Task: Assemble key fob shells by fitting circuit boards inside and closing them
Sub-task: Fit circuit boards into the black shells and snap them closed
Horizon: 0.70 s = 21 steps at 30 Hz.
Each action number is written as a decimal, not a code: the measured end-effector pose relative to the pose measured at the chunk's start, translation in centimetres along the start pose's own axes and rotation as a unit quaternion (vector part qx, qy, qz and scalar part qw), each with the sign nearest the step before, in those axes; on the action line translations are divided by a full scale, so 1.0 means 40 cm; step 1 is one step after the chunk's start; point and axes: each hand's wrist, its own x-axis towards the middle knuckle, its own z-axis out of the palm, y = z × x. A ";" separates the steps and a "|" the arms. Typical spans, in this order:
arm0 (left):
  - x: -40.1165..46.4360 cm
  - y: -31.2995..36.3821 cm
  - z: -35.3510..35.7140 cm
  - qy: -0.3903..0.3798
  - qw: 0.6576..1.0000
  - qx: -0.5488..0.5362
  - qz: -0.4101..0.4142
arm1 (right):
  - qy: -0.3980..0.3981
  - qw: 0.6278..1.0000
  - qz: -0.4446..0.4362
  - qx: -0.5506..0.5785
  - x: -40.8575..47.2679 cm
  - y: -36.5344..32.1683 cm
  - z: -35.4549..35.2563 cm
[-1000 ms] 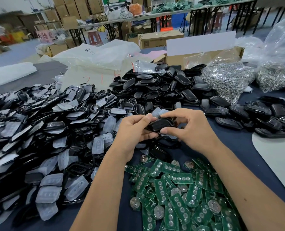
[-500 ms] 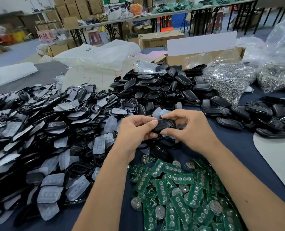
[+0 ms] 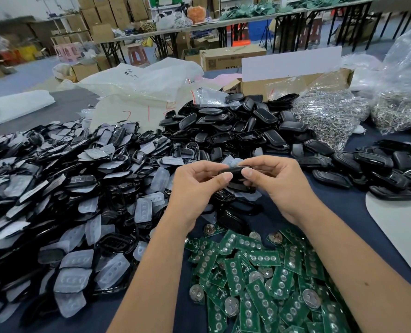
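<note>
Since a second ago, both hands have been lifting the black key fob shell [image 3: 234, 175] a little higher and turning it so its edge is facing the camera. Spreading across the dark blue table [image 3: 344, 207] from nine o'clock to the centre, a huge heap of black shell halves and translucent button pads [image 3: 62, 198] is lying loose. At twelve o'clock a mound of closed-looking black shells [image 3: 233, 126] is piling up, with more black shells [image 3: 377, 169] trailing off toward three o'clock. Clear plastic bags [image 3: 329, 114] at one and two o'clock are holding tangles of small silvery metal parts, and an open cardboard box [image 3: 293, 82] is sitting behind them; its contents are hidden. At six o'clock green circuit boards [image 3: 259, 280] with round coin cells are lying scattered. The left hand [image 3: 195, 188] is pinching the shell from its left end, thumb on the near face, while the right hand [image 3: 279, 181] is pinching the right end likewise, so the shell is hanging between both above the table's centre.
</note>
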 end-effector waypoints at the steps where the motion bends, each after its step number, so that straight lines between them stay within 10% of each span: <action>1: 0.000 0.002 -0.001 -0.002 1.000 0.006 0.012 | 0.000 1.000 -0.001 0.005 -0.001 -0.003 0.000; 21: 0.005 0.007 -0.004 -0.006 0.996 0.035 0.082 | -0.014 0.996 -0.081 -0.031 -0.001 -0.024 0.005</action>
